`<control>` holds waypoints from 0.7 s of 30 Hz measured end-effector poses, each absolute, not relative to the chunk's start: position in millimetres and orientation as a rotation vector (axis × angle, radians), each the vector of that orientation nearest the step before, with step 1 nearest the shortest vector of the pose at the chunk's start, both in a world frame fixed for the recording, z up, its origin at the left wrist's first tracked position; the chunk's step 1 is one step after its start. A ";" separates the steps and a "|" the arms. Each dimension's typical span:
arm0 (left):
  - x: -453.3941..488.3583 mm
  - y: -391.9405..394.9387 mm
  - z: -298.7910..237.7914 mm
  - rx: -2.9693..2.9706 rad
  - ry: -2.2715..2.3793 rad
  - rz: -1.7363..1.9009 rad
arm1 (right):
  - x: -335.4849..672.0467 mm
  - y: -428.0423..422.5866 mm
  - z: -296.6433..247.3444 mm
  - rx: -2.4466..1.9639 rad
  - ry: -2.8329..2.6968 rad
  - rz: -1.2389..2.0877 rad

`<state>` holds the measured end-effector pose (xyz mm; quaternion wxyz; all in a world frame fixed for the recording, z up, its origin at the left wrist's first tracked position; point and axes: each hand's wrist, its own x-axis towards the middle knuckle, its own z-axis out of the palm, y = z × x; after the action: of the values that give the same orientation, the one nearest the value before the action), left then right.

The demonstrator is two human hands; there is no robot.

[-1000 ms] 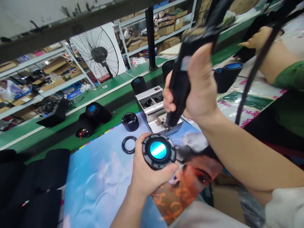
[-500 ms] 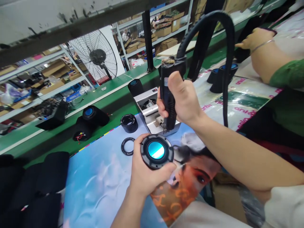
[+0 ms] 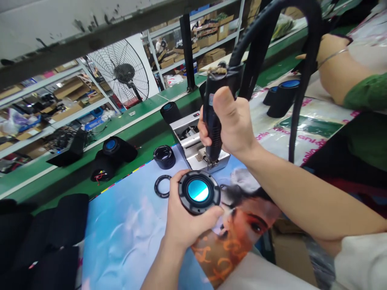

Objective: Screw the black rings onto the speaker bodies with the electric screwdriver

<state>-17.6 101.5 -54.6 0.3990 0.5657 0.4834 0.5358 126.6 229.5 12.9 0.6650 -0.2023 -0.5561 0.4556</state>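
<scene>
My left hand (image 3: 184, 225) is wrapped round a black cylindrical speaker (image 3: 198, 191) with its face turned up. A dark ring with small holes surrounds its shiny blue centre. My right hand (image 3: 237, 125) grips a black power screwdriver (image 3: 214, 139) upright, thumb along the body. The driver's lower end is at the front of a silver screw feeder (image 3: 222, 166), above and behind the speaker; the bit's exact contact cannot be made out. A stack of black rings (image 3: 164, 159) and one loose ring (image 3: 156, 186) lie left of the feeder.
A thick black cable (image 3: 314, 24) arches from the driver. Other black speakers (image 3: 119, 149) lie on the green bench (image 3: 148, 133). Dark cylinders (image 3: 68, 217) are at left. At right, a co-worker's arm (image 3: 332, 56) reaches over plastic-covered work surface. A fan (image 3: 123, 72) stands behind.
The screwdriver and my right hand have shifted slightly, and the cable arch has swung up and to the right. My left hand and the speaker are nearly still.
</scene>
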 end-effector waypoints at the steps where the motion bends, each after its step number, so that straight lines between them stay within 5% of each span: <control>1: -17.6 101.6 -54.3 1.430 1.229 1.355 | 127.5 230.2 12.0 -0.470 -1.251 1.047; 21: -18.1 100.3 -56.2 1.424 1.225 1.367 | 135.9 216.6 25.9 -0.540 -1.211 1.121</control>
<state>-18.1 100.3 -56.2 0.3979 0.5623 0.4837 0.5399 135.9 216.6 25.9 0.6464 -0.2372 -0.5322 0.4926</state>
